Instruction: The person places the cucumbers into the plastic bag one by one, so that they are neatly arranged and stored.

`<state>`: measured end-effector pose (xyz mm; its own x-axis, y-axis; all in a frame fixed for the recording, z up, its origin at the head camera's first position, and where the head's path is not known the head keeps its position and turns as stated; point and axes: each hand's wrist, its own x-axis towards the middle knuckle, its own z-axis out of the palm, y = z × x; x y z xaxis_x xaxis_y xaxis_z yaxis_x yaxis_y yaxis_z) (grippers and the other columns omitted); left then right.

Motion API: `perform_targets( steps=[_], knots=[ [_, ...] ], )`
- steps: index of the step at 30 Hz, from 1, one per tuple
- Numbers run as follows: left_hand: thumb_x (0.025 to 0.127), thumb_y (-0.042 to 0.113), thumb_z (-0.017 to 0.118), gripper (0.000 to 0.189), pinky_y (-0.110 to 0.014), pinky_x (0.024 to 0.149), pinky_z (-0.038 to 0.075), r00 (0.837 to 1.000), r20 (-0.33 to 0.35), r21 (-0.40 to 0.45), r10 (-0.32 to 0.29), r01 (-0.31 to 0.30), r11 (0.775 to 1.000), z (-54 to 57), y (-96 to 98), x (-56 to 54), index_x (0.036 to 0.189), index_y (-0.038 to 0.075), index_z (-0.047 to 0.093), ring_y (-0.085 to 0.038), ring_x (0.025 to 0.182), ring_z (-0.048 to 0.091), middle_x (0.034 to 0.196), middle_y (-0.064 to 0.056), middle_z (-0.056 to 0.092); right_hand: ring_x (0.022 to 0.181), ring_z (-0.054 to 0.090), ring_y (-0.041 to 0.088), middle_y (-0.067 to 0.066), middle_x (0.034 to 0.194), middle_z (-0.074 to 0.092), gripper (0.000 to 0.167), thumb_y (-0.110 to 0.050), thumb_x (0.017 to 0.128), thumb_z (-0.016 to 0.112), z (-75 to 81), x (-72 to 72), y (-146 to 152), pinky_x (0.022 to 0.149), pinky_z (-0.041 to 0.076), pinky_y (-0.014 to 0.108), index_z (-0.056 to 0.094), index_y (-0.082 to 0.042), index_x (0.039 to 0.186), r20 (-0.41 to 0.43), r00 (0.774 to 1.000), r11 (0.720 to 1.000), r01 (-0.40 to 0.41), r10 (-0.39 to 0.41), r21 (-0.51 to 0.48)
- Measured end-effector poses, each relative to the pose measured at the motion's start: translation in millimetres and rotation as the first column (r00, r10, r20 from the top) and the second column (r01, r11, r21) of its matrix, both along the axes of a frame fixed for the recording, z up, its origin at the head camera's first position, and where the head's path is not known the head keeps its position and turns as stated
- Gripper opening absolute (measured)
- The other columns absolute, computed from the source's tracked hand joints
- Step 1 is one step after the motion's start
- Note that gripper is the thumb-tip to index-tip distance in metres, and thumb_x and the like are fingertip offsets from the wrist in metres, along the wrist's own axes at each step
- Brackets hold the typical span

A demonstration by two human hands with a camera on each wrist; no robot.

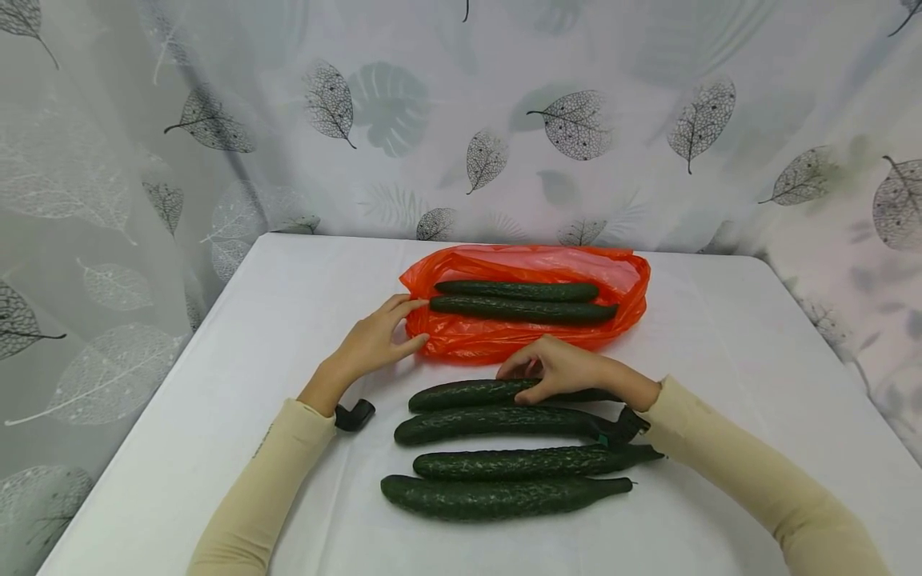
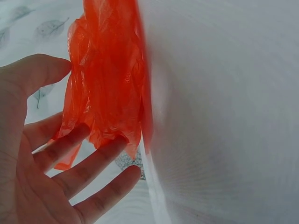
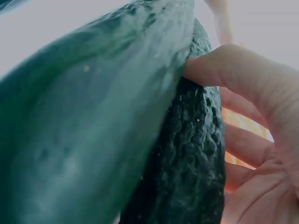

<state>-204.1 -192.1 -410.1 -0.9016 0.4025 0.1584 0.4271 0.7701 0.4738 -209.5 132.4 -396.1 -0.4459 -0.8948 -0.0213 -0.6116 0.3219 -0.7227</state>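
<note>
Six cucumbers, one bag, two hands at work

Six dark green cucumbers lie roughly parallel across a white-covered bench (image 1: 709,336), two in an orange-red plastic bag (image 1: 461,346) and four in front of it. Inside the bag, the far bagged cucumber (image 1: 519,291) and the near bagged cucumber (image 1: 519,309) lie side by side, both showing through the wide mouth.

The four others make a near row. The right hand (image 1: 563,366) has its grip clamped on the first cucumber (image 1: 457,394), the one closest to the bag: the thumb presses its near side and the curled fingers go round its far side. That cucumber lies just beside the second cucumber (image 1: 483,422); then come the third cucumber (image 1: 533,462) and the fourth cucumber (image 1: 497,498), close together.

The left hand (image 1: 373,344) is at the bag's left end, its grip apart, with thumb and fingers spread. The left wrist view is dim, but thumb and fingertips seem to touch the crumpled plastic.

Two beige sleeves (image 1: 252,480) cover the forearms, and two black devices show, one at the left wrist (image 1: 355,416), one at the right (image 1: 628,426). Behind the bench hangs a pale curtain (image 1: 425,48) printed with leaves.
</note>
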Motion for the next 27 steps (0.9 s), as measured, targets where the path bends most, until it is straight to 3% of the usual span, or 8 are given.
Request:
perform_targets(
  steps=[17,27],
  knots=[
    [0.091,0.037,0.067,0.059,-0.055,0.094,0.049,1.0,0.008,-0.004,0.003,-0.003,1.0,-3.3,0.1,0.7,0.142,0.013,0.05,-0.035,0.12,0.056,0.145,-0.012,0.044,0.092,0.064,0.013,0.002,0.113,0.071,0.033,-0.017,0.085,0.076,4.0,3.6,12,0.082,0.055,0.035,0.071,-0.009,0.116,-0.024,0.998,0.998,0.058,-0.058,-0.016],
    [0.091,0.037,0.067,0.058,-0.056,0.094,0.049,1.0,0.001,-0.003,0.002,-0.002,1.0,-2.2,0.1,0.3,0.141,0.013,0.05,-0.035,0.121,0.056,0.144,-0.011,0.044,0.087,0.06,0.011,-0.001,0.109,0.072,0.03,-0.017,0.084,0.077,4.1,-0.8,18,0.075,0.055,0.032,0.072,-0.011,0.113,-0.074,0.995,0.995,0.068,-0.074,-0.076]
  ],
)
